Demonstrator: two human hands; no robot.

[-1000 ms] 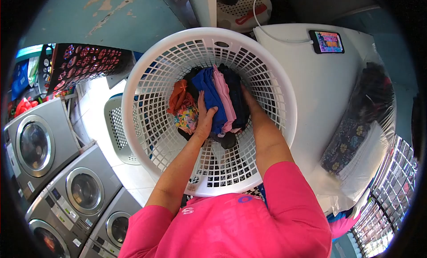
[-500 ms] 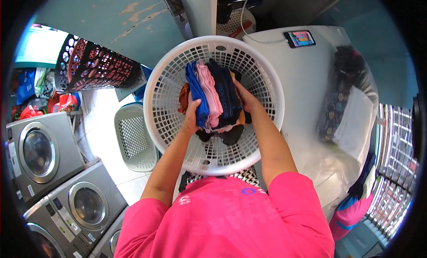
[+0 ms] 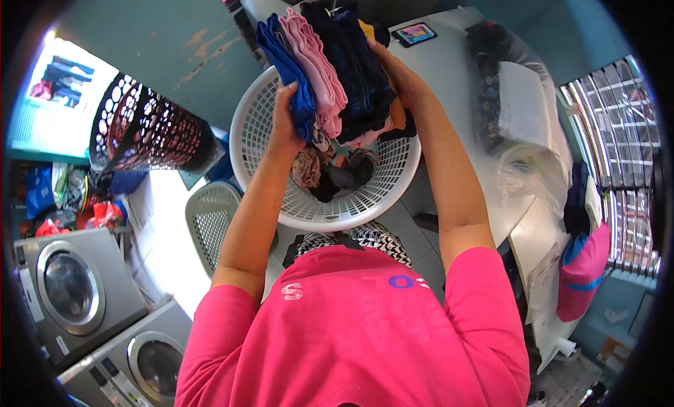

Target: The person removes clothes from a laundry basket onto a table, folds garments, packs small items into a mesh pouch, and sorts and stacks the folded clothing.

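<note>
Between my two hands is a stack of folded clothes [image 3: 326,77], with blue, pink and dark navy pieces standing on edge. My left hand [image 3: 286,119] presses the blue side, and my right hand [image 3: 397,74] grips the dark side, near a yellow-orange piece. The stack is above the far part of a round white laundry basket [image 3: 242,137]. Inside the basket lie crumpled clothes [image 3: 340,175], dark and patterned. The undersides of the stack and some fingertips are hidden.
To the right stands a white table [image 3: 449,77] with a phone [image 3: 415,34] and plastic-wrapped clothes [image 3: 516,102]. On the left are a grey-green basket [image 3: 210,221], a tall dark perforated basket [image 3: 151,130] and front-loading washing machines [image 3: 70,288].
Both hands have raised the stack of folded clothes up and away from inside the white basket. More of the loose clothes below now shows. The head view has shifted.
</note>
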